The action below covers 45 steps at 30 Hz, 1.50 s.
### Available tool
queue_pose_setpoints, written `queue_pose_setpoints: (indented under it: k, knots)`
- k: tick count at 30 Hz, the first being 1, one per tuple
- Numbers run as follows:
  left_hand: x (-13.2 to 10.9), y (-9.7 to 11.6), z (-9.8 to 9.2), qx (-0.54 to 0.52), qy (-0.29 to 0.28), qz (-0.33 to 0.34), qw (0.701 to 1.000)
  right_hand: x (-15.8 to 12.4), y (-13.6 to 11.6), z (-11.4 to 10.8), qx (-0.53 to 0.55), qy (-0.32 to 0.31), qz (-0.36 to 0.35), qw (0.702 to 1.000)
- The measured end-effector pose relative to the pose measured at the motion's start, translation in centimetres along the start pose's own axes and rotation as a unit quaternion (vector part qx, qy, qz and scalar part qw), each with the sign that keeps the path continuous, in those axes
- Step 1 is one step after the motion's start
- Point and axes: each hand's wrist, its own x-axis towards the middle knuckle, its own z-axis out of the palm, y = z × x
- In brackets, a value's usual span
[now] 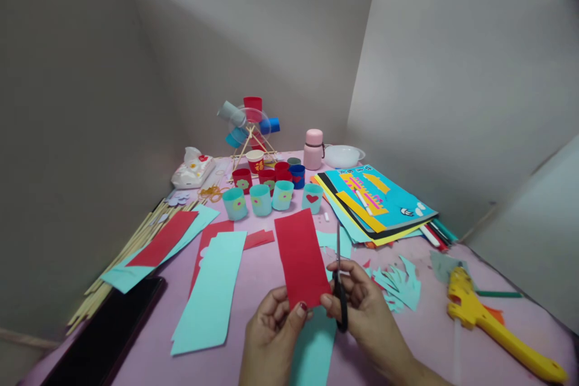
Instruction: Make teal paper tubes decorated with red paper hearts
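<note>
A red paper strip [301,256] is held up over the pink table, its lower end between both hands. My left hand [275,329] pinches its bottom edge with the thumb in front. My right hand [362,307] carries black-handled scissors [341,301], blades pointing away, and its thumb touches the strip's lower right corner. Under the hands lies a light blue paper strip [315,347], partly covered. Left of them are more light blue strips [210,295], with red paper [210,232] beneath. Light blue scraps [402,283] are scattered to the right.
A yellow glue gun [479,313] lies at right, a dark phone [113,332] and wooden sticks [104,277] at left. Behind stand several paper cups [261,200], a wheel model [251,123] and a pink bottle [313,151]. Stacked coloured sheets [398,193] sit back right. Grey walls [253,42] surround the table.
</note>
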Motion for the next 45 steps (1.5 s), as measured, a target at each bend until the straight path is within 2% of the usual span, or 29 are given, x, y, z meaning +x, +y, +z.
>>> queue_pose_setpoints:
  k: [7, 13, 16, 19, 23, 28, 33, 38, 40, 45]
  knots:
    - [0.0, -0.5, 0.1, -0.037, 0.013, -0.004, 0.999, -0.1, 0.8, 0.5, 0.048, -0.006, 0.003, 0.999]
    - [0.0, -1.0, 0.4, -0.034, 0.016, 0.014, 0.999, -0.4, 0.9, 0.5, 0.016, -0.013, -0.011, 1.000]
    - [0.1, -0.7, 0.4, -0.012, -0.003, 0.017, 1.000, -0.6, 0.9, 0.4, 0.001, -0.023, -0.009, 1.000]
    - [0.2, -0.2, 0.3, -0.011, -0.024, 0.012, 1.000, -0.6, 0.6, 0.4, 0.002, -0.004, -0.008, 1.000]
    - [0.2, 0.1, 0.3, -0.009, -0.025, 0.018, 0.999, -0.4, 0.1, 0.0, -0.026, 0.036, -0.012, 0.999]
    - [0.3, 0.1, -0.1, -0.009, -0.006, 0.022, 1.000, 0.0, -0.2, -0.7, -0.035, 0.039, -0.016, 0.999]
    - [0.6, -0.1, -0.6, -0.003, 0.030, 0.034, 0.999, 0.6, -0.8, -1.4, -0.038, 0.093, -0.080, 0.992]
    - [0.3, -0.3, -0.1, -0.006, -0.010, 0.010, 1.000, 0.1, -0.4, -0.8, -0.036, 0.029, -0.013, 0.999]
    - [0.3, -0.4, 0.0, 0.000, -0.018, 0.007, 1.000, -0.2, -0.3, -0.5, -0.045, 0.028, 0.000, 0.999]
    - [1.0, -0.7, -0.8, 0.029, -0.015, 0.007, 0.999, -0.3, -0.6, -0.6, -0.057, 0.051, -0.017, 0.997]
